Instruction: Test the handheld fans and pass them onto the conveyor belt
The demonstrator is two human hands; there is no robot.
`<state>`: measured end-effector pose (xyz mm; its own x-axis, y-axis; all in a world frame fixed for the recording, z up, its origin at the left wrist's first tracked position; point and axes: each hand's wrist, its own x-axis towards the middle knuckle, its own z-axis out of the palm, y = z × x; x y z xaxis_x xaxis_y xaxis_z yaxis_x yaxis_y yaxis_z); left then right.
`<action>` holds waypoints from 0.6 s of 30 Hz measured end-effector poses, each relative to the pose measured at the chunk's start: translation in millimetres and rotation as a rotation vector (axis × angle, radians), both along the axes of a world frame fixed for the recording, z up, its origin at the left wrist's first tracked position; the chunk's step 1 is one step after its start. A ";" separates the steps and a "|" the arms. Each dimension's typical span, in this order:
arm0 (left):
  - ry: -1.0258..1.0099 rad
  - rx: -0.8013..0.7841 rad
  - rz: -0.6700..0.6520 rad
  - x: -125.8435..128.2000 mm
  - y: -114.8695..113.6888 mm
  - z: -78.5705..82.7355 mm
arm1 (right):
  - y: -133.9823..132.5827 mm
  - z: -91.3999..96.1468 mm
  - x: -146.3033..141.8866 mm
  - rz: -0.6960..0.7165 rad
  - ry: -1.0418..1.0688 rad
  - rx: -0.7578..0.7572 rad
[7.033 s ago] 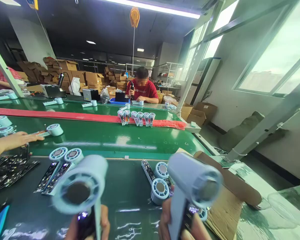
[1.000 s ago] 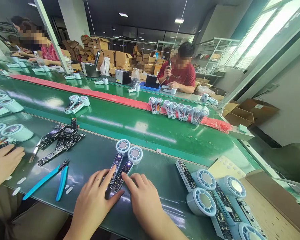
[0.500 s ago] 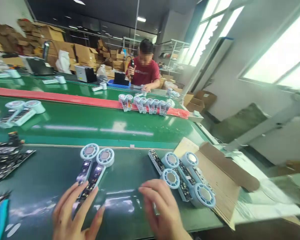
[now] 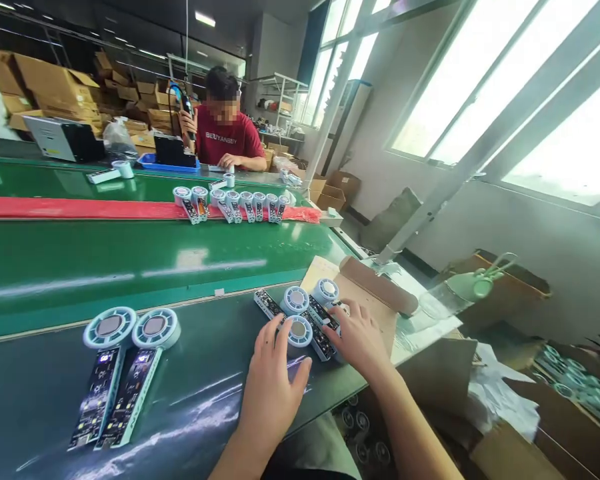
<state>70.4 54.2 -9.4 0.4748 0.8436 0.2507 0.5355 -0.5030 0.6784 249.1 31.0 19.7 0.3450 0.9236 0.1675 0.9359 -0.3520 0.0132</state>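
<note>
Hands on the fan cluster (image 4: 307,317): left hand (image 4: 275,380) spread flat, right hand (image 4: 357,337) loosely cupped, neither gripping.

This is a factory assembly line for small handheld fans. Just beyond the hands runs a long glossy green conveyor belt (image 4: 130,260), with a red strip (image 4: 80,209) along its far edge. A row of pale blue round-headed fan units with bare circuit-board handles (image 4: 233,203) lies on that strip. Across the belt a co-worker in a red shirt (image 4: 227,140) sits at the facing bench. Behind that person, brown cardboard cartons (image 4: 55,83) are stacked high under ceiling strip lights.
</note>
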 end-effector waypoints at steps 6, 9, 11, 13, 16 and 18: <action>0.182 0.093 -0.097 6.2 27.1 15.5 | 4.2 12.4 -13.5 -0.079 -0.004 0.004; 0.202 0.089 -0.167 9.1 31.5 16.6 | 5.8 16.9 -19.8 -0.027 0.049 -0.006; 0.208 0.073 -0.212 10.7 29.8 15.4 | 8.8 18.7 -21.9 0.001 0.098 -0.031; 0.210 0.056 -0.255 9.5 27.2 13.9 | 12.3 19.7 -22.6 -0.008 0.136 -0.062; 0.148 -0.006 -0.315 -0.8 28.1 13.3 | 16.9 21.8 -23.6 -0.050 0.183 -0.123; 0.047 -0.083 -0.293 -12.2 32.3 15.1 | 19.9 24.0 -26.0 -0.064 0.220 -0.170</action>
<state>58.3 86.6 5.7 0.7106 0.6854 0.1589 0.4073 -0.5849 0.7015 223.1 50.9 43.7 0.4147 0.9071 -0.0728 0.8987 -0.4208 -0.1236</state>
